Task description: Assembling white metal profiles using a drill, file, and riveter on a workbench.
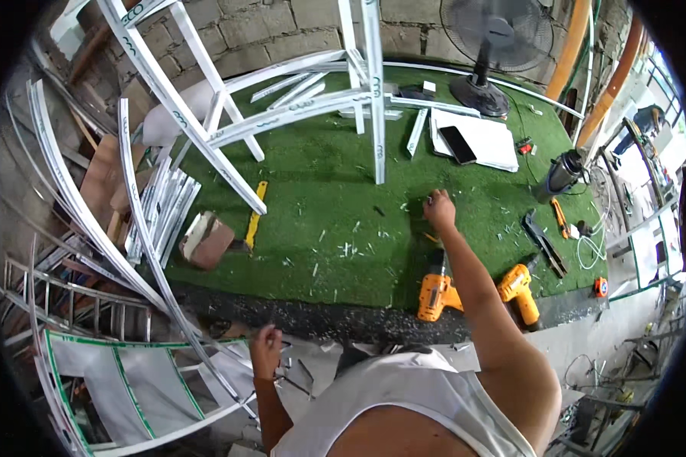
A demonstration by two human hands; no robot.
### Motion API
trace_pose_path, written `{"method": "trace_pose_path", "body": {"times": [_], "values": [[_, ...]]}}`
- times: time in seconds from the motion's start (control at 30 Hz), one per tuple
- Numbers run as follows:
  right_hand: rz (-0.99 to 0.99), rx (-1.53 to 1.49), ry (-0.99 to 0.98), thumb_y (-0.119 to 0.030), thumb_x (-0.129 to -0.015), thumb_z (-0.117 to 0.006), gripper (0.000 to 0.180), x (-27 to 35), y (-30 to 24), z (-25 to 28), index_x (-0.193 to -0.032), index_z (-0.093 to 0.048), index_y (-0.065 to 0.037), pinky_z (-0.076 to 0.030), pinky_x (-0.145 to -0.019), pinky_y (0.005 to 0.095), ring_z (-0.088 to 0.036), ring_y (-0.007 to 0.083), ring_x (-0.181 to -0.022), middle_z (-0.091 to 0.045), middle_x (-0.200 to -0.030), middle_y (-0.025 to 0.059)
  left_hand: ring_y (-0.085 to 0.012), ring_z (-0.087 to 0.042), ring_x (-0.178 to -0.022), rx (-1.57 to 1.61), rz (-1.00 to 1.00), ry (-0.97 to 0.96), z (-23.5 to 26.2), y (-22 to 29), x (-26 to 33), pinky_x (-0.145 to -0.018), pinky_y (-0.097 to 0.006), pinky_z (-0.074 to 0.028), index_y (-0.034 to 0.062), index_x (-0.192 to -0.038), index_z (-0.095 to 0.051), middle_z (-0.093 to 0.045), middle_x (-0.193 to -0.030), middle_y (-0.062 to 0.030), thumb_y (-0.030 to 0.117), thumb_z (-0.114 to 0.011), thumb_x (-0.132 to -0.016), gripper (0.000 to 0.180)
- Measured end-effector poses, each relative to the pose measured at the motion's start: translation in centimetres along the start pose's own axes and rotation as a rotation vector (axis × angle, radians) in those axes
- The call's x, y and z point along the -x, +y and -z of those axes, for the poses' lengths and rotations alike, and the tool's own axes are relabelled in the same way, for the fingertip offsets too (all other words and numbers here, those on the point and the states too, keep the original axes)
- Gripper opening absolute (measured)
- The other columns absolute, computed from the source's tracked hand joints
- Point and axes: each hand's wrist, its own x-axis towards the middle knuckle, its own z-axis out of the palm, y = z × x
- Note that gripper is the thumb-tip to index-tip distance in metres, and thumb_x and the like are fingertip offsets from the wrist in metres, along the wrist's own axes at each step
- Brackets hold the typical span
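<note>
My right hand [439,209] reaches over the green turf-covered table [312,266], its fingers pinched together. Something small and dark shows at the fingertips, too small to name. Below that forearm lies an orange power drill [436,295], partly covered by the arm; another orange drill [517,291] rests to its right. My left hand [265,350] hangs by the table's near edge with curled fingers and no visible object in them. White metal frame pieces [297,114] stand joined together on the far left. A yellow bar-shaped tool [256,217] lies near the frame's foot.
A black phone [458,145] lies on white papers [495,143], near a standing fan [486,68]. On the right are a dark tumbler [561,175], a black clamp-like tool [545,242], an orange cutter [559,218] and a tape measure [601,287]. Long metal strips [141,206] cross the left side.
</note>
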Motion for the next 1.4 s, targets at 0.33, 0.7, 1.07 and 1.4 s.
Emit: {"method": "trace_pose_path", "body": {"times": [0.33,0.7,1.07,1.4], "values": [[-0.088,0.333,-0.012,-0.025,-0.075,-0.061,0.026,-0.2,-1.6,-1.2,-0.096,-0.056,-0.01,-0.049,-0.06,0.0451,-0.058,0.0362,-0.079,-0.056,-0.097,0.0131,-0.0307,-0.052,-0.11,0.365,-0.546,0.553,2.1,11.9,-28.2,-0.096,-0.04,-0.041,-0.0023,-0.127,-0.045,-0.052,-0.121,-0.0187,0.012,-0.064,-0.081,0.051],[-0.177,0.345,-0.092,-0.031,-0.074,-0.065,0.034,-0.3,-3.7,0.0,-0.101,-0.058,-0.011,-0.049,-0.066,0.044,-0.058,0.0345,-0.086,-0.056,-0.103,0.0124,-0.0127,-0.049,-0.05,0.866,-0.478,0.439,13.4,24.9,-45.6,-0.05,-0.025,-0.043,-0.0051,-0.09,-0.061,-0.061,-0.068,-0.0077,0.01,-0.064,-0.082,0.017],[-0.255,0.347,-0.063,-0.034,-0.074,-0.066,0.035,-0.5,-3.4,-0.5,-0.101,-0.06,-0.012,-0.05,-0.069,0.0425,-0.057,0.0333,-0.088,-0.057,-0.105,0.0117,-0.019,-0.052,-0.047,0.306,-0.508,1.076,20.6,24.0,-51.9,-0.049,-0.029,-0.044,-0.0042,-0.07,-0.06,-0.058,-0.056,-0.0075,0.023,-0.064,-0.084,0.031],[-0.115,0.411,0.018,-0.032,-0.074,-0.066,0.045,-1.8,-5.5,0.3,-0.113,-0.059,-0.012,-0.041,-0.089,0.0432,-0.054,0.0326,-0.099,-0.057,-0.115,0.01,-0.0226,-0.06,-0.055,0.185,0.5,1.193,23.4,23.9,-58.9,-0.052,-0.032,-0.048,-0.0055,-0.085,-0.066,-0.065,-0.067,-0.0134,0.037,-0.067,-0.081,0.043]]}}
